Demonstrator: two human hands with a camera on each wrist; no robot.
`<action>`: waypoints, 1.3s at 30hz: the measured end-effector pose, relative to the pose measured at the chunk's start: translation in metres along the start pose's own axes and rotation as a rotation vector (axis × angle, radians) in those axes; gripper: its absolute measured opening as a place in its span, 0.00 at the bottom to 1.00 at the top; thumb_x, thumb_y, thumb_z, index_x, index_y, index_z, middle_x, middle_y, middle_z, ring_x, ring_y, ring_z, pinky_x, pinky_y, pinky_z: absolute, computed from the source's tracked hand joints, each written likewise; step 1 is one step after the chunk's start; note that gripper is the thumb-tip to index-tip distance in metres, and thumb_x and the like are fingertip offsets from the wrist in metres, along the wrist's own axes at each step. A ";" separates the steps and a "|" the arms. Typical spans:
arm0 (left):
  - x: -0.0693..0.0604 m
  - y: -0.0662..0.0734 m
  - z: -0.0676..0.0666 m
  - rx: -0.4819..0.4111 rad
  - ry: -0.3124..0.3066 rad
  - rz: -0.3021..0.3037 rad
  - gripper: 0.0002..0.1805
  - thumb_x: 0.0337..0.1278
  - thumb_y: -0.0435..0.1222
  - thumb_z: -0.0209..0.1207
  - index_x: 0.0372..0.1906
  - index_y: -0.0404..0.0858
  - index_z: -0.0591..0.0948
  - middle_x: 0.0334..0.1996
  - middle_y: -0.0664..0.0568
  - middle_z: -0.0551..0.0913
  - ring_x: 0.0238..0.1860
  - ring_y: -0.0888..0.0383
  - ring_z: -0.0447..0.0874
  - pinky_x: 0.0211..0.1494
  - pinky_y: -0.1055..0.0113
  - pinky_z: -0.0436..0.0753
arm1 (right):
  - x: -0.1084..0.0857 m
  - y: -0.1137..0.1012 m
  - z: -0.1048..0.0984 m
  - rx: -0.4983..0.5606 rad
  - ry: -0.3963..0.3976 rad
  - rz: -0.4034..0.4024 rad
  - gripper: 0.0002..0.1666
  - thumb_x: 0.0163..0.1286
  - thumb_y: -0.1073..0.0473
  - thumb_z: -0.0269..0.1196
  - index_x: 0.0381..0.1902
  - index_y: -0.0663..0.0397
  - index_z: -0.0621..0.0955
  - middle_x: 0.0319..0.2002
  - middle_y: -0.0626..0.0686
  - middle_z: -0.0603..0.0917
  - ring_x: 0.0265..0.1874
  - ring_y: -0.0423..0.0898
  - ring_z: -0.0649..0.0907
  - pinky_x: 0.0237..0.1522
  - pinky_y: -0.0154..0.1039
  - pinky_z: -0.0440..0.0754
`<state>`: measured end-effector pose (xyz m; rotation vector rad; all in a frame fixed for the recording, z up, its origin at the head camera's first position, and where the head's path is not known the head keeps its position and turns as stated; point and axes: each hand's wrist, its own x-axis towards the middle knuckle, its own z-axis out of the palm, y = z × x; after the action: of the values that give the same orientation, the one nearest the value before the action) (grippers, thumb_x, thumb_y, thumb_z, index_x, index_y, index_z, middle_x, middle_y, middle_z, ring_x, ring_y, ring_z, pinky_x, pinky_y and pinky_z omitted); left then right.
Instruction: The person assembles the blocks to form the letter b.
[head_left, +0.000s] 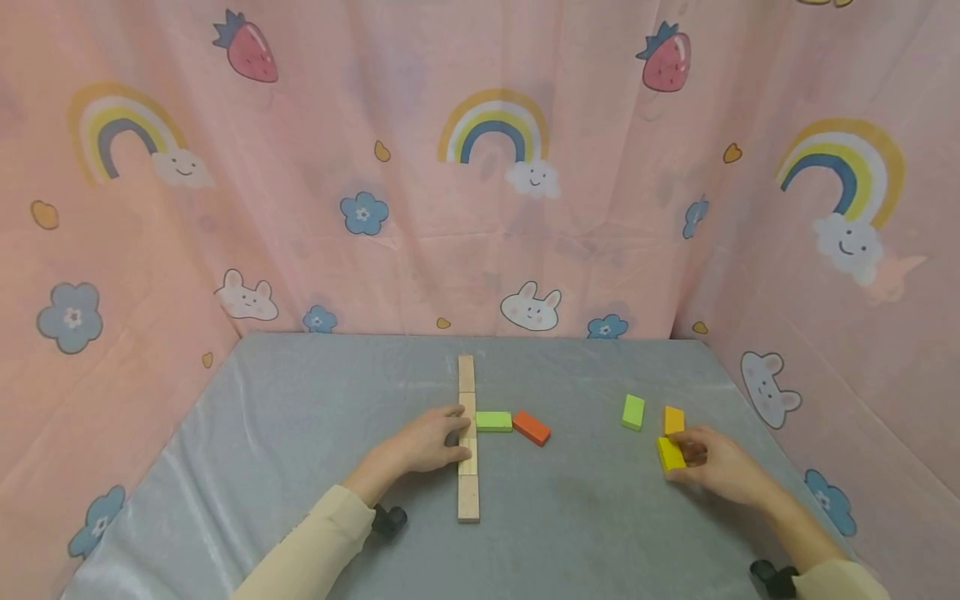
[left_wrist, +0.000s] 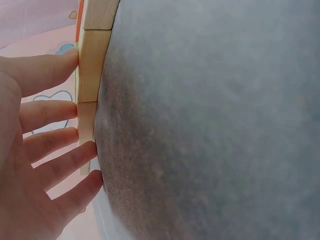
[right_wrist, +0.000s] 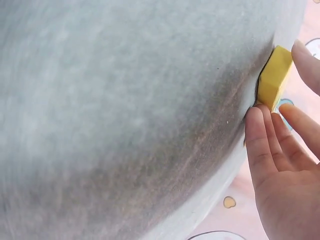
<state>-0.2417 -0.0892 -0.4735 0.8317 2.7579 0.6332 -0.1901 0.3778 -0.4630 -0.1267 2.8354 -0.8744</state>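
Note:
Wooden blocks (head_left: 468, 498) lie end to end in a straight row on the table. My left hand (head_left: 427, 442) rests against the row's left side, its fingers spread; in the left wrist view the thumb and fingertips of the hand (left_wrist: 45, 125) touch the wood (left_wrist: 92, 65). A green block (head_left: 493, 422) meets the row's right side, and an orange-red block (head_left: 532, 427) lies slanted at its far end. On the right, my right hand (head_left: 720, 467) holds a yellow block (head_left: 670, 454) between thumb and fingers, also in the right wrist view, block (right_wrist: 275, 77) and hand (right_wrist: 285, 165).
Just beyond the yellow block lies an orange-yellow block (head_left: 674, 419), with another green block (head_left: 633, 412) to its left. The grey cloth-covered table (head_left: 570, 533) is bordered by a pink patterned curtain (head_left: 420, 275) at the back and sides.

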 end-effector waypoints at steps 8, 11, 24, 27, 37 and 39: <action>-0.001 0.000 0.000 0.000 -0.005 -0.010 0.31 0.67 0.47 0.65 0.69 0.35 0.76 0.74 0.42 0.67 0.74 0.41 0.65 0.73 0.47 0.68 | 0.004 0.000 0.001 -0.024 -0.007 -0.013 0.42 0.57 0.49 0.78 0.61 0.71 0.78 0.49 0.60 0.78 0.45 0.53 0.79 0.44 0.49 0.82; -0.001 0.000 0.000 -0.001 -0.007 -0.015 0.31 0.66 0.47 0.65 0.69 0.35 0.76 0.74 0.42 0.67 0.74 0.41 0.65 0.73 0.47 0.68 | 0.006 -0.001 0.002 -0.035 -0.012 -0.007 0.42 0.57 0.48 0.78 0.61 0.71 0.78 0.48 0.58 0.78 0.44 0.52 0.78 0.44 0.47 0.81; -0.002 -0.001 0.000 -0.008 -0.009 -0.021 0.31 0.66 0.47 0.65 0.69 0.35 0.76 0.74 0.42 0.67 0.74 0.41 0.65 0.73 0.46 0.68 | 0.010 -0.009 0.010 -0.086 0.010 -0.070 0.41 0.56 0.46 0.78 0.58 0.70 0.80 0.45 0.55 0.81 0.41 0.49 0.79 0.42 0.47 0.80; -0.001 -0.001 0.000 -0.009 -0.010 -0.021 0.31 0.67 0.47 0.65 0.69 0.35 0.76 0.74 0.42 0.67 0.74 0.41 0.64 0.73 0.47 0.68 | 0.010 -0.017 0.013 -0.073 0.012 -0.111 0.39 0.56 0.47 0.79 0.57 0.68 0.81 0.45 0.54 0.82 0.41 0.49 0.79 0.43 0.48 0.81; 0.001 -0.002 0.002 -0.003 -0.006 -0.022 0.32 0.67 0.48 0.65 0.70 0.36 0.76 0.74 0.43 0.67 0.74 0.42 0.64 0.73 0.47 0.68 | 0.013 -0.048 0.027 -0.056 0.020 -0.155 0.38 0.55 0.46 0.79 0.56 0.64 0.82 0.47 0.53 0.81 0.43 0.49 0.80 0.47 0.52 0.82; 0.001 -0.001 0.002 0.000 -0.006 -0.022 0.32 0.67 0.48 0.64 0.70 0.36 0.76 0.74 0.43 0.67 0.74 0.42 0.64 0.73 0.47 0.68 | 0.014 -0.053 0.029 -0.049 0.016 -0.166 0.38 0.55 0.46 0.79 0.57 0.64 0.82 0.48 0.54 0.81 0.44 0.49 0.80 0.48 0.52 0.82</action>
<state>-0.2423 -0.0892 -0.4760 0.8004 2.7583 0.6252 -0.1968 0.3160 -0.4588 -0.3679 2.8949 -0.8401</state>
